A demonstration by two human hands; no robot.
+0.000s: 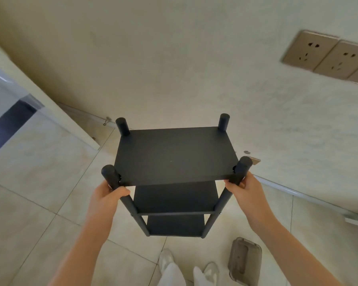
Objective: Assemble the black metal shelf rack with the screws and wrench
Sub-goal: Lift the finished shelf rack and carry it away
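Nearest us, bottom of view: white shoes (166, 259) and white trouser legs (171, 275) on the tiled floor (39, 162). Just right of the feet a grey translucent lidded container (245, 262) lies flat on the tiles; any marking on its lid is too blurred to read. Both bare forearms reach forward and up to the black rack (174, 157), which sits centre frame between us and the wall. Our left hand (106, 196) is clenched round the front-left post (110, 174) just under the top shelf (174, 141), thumb across the front of the post. Our right hand (247, 187) grasps the front-right post (243, 166) at the same level, fingers curled round it. The rack is upright: four round posts stick up past the top shelf, with the middle shelf (176, 197) and bottom shelf (176, 225) visible below it. We cannot tell whether its feet touch the floor. No print is readable on the rack surfaces we see. Behind it is a cream textured wall (174, 69), with a white strip (298, 195) running along its base on the right. Left, a white panel (29, 87) angles in, and a small metal fitting (106, 121) is near the wall base. Upper right is a row of beige wall sockets (327, 54), motion-blurred, lettering not legible.
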